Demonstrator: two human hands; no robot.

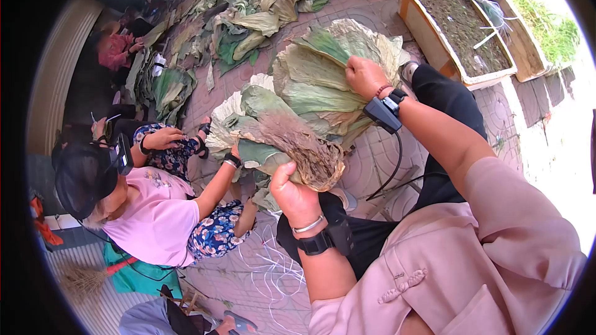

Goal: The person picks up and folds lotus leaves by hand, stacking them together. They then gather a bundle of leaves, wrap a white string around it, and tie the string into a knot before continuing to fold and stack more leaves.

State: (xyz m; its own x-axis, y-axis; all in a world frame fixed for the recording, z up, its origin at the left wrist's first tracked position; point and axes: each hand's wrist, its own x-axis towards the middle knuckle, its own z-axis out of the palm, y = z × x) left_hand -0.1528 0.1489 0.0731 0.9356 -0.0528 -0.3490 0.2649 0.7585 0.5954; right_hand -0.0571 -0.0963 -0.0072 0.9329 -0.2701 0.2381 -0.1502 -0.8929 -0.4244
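My left hand (297,198), with a silver bracelet and a black wrist strap, is closed round the edge of a folded bundle of dried leaves (298,142), green on one side and brown, crumpled on the other. My right hand (366,77), wearing a beaded bracelet and a wrist device, grips a large, wrinkled green-and-tan leaf (316,80), spread out like a fan just beyond the bundle. The right fingertips are partly hidden. A co-worker's hand touches the bundle's left side.
The co-worker (155,211) in a pink shirt sits close on the left. More dried leaves (261,12) cover the paving behind. White plastic strips (273,273) lie below. Soil-filled planter boxes (456,31) stand at upper right, and a straw broom (87,279) lies at lower left.
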